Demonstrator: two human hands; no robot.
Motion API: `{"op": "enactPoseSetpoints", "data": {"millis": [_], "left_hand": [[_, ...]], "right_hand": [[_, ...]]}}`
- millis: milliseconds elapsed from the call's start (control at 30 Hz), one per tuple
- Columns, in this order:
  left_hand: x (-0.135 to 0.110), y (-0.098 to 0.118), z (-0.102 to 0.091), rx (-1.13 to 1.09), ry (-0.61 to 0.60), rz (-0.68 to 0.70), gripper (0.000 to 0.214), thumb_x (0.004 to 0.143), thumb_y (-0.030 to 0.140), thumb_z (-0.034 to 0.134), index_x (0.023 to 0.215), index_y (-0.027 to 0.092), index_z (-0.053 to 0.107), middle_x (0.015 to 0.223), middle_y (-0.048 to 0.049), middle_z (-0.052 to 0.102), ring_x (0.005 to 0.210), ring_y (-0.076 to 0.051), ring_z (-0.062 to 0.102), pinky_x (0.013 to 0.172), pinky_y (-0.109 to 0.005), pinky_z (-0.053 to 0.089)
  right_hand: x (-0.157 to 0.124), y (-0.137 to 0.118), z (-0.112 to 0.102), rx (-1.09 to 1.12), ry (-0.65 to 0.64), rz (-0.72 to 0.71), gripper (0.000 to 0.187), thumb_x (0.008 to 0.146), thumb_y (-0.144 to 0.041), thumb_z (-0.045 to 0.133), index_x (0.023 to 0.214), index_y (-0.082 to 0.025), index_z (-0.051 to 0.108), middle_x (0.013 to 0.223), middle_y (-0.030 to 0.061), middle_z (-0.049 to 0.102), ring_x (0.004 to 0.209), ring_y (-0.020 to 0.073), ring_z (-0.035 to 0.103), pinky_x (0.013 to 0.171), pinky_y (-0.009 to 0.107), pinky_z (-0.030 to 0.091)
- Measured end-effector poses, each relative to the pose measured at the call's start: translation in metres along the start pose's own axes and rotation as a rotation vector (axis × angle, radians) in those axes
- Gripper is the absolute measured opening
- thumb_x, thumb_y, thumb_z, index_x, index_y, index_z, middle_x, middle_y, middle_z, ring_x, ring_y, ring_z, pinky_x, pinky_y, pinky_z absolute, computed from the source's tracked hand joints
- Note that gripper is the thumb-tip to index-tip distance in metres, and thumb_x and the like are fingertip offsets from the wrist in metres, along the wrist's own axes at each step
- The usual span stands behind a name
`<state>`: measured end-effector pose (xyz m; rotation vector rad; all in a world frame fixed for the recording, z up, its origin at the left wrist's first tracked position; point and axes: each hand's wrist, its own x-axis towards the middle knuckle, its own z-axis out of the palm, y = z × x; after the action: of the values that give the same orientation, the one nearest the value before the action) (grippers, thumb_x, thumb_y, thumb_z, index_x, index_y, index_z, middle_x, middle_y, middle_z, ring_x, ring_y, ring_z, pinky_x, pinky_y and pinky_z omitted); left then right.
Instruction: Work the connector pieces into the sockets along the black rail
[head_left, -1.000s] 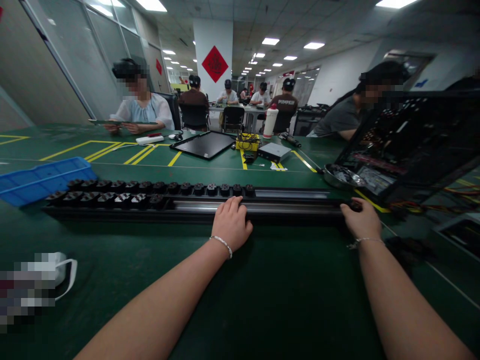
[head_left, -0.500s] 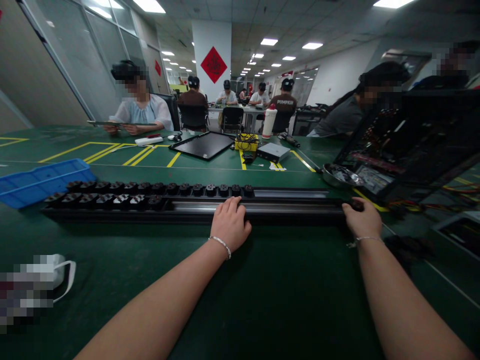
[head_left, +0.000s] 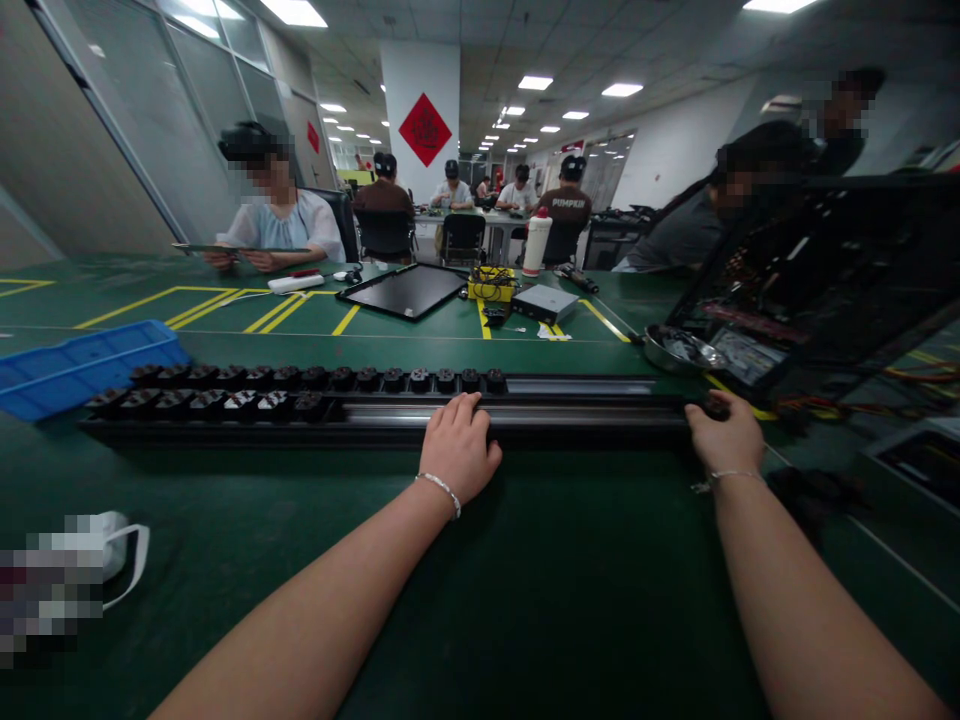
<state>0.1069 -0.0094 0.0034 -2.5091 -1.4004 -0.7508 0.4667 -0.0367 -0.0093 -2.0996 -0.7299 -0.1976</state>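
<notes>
Two long black power track rails lie side by side across the green table. The near rail [head_left: 585, 425] carries several black socket modules [head_left: 176, 400] at its left end. More modules sit along the left and middle of the far rail [head_left: 585, 385]. My left hand [head_left: 459, 448] is closed over the middle of the near rail, fingertips on its top and thumb at the front side. At the right end of that rail, my right hand [head_left: 727, 438] pinches a small dark socket module [head_left: 718, 405]. My fingers partly hide it, and whether it sits in the rail's slot is unclear.
A blue plastic tray [head_left: 90, 365] lies beyond the rails' left end. A metal bowl [head_left: 679, 350] with small parts and an open computer case [head_left: 847, 270] stand to the right. Farther back are a black panel [head_left: 405, 290], a grey box [head_left: 545, 303] and a white bottle [head_left: 536, 245]. Co-workers sit beyond.
My hands and the rails hold almost the same position. In the background at the right, a person's head has shifted left. The whole view has moved very slightly.
</notes>
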Motion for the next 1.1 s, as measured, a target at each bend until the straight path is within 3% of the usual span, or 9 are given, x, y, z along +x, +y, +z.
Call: {"op": "enactPoseSetpoints", "data": {"millis": [467,767,1100], "left_hand": [[-0.001,-0.001,0.001,-0.022,0.000,-0.004,0.025,0.075,0.031,0.054,0.097,0.019,0.059,0.129,-0.0097,0.050,0.121,-0.025,0.042,0.100,-0.040,0.034],[0.000,0.001,0.000,-0.026,-0.006,-0.015,0.025,0.074,0.030,0.055,0.097,0.019,0.060,0.129,-0.0093,0.050,0.121,-0.024,0.042,0.099,-0.040,0.035],[-0.001,0.001,0.000,-0.012,-0.007,-0.015,0.025,0.075,0.031,0.054,0.096,0.019,0.059,0.130,-0.0090,0.050,0.121,-0.024,0.041,0.100,-0.039,0.034]], "right_hand": [[0.011,0.014,0.003,0.012,0.071,0.057,0.043,0.062,-0.040,0.063,0.101,-0.022,0.064,0.096,0.0050,0.063,0.088,0.0230,0.058,0.086,0.040,0.045],[0.005,0.005,-0.006,0.038,0.156,0.092,0.043,0.060,-0.036,0.066,0.101,-0.022,0.067,0.097,0.0046,0.067,0.090,0.0240,0.060,0.086,0.038,0.045],[0.003,0.005,-0.006,0.109,0.214,0.104,0.042,0.061,-0.031,0.062,0.100,-0.018,0.069,0.092,0.0063,0.067,0.075,0.0212,0.061,0.079,0.034,0.048]]}}
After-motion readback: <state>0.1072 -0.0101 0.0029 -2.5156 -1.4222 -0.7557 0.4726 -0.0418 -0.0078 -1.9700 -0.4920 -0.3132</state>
